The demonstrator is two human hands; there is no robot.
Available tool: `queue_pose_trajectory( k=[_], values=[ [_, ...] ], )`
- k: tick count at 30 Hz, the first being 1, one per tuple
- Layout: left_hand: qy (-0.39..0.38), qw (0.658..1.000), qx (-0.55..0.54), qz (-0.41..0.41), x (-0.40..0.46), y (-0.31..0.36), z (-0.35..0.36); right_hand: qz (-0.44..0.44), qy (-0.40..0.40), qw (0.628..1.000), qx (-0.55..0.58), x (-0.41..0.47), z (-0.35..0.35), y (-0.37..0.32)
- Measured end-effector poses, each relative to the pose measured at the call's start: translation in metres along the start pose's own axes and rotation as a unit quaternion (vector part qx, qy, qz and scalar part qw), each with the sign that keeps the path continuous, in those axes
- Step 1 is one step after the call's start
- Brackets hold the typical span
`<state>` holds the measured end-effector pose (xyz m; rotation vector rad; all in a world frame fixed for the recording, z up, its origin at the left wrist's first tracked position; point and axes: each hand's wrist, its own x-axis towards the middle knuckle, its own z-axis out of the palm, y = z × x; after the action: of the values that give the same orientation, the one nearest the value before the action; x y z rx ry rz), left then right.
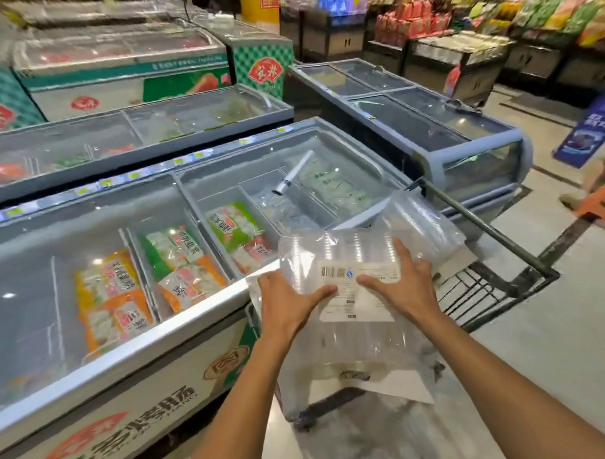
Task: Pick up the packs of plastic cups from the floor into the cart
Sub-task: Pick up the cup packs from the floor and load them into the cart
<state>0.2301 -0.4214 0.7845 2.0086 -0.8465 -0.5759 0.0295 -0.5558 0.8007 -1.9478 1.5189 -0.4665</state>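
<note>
Both hands hold a clear pack of cups up in front of the person, above the near end of the cart. The left hand lies on the pack's left side with its fingers spread over the wrap and its thumb reaching in toward the white label; the right hand lies on the right side, fingers spread up the wrap and thumb stretched across the label's lower edge. Whether the fingers curl round the pack's far side cannot be told from this view. The pack tilts toward the camera, label up, and rows of stacked clear cups show through the plastic. A second clear pack lies just behind it, over the cart's basket and against the corner of the nearest freezer. The cart's dark handle bar runs diagonally to the right of the hands, with its wire rack below. The freezer on the left has sliding glass lids over orange and green bags of frozen food. More freezers stand behind it, and shelves of packaged goods fill the top right. The floor is pale tile with dark strips.
</note>
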Motion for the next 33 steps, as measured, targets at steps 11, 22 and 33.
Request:
queue_pose_trajectory(
  k=[11, 22, 33],
  values=[
    [-0.054, 0.985, -0.161, -0.039, 0.112, 0.084, 0.106, 0.048, -0.121, 0.986, 0.104, 0.194, -0.035, 0.073],
    [-0.024, 0.976, -0.204, -0.067, 0.150, 0.106, 0.157, 0.013, -0.257, 0.959, 0.117, 0.293, -0.017, 0.081],
    [0.000, 0.992, -0.121, -0.045, 0.167, 0.094, 0.221, -0.057, -0.350, 0.924, 0.142, 0.297, -0.038, 0.065]
  ],
)
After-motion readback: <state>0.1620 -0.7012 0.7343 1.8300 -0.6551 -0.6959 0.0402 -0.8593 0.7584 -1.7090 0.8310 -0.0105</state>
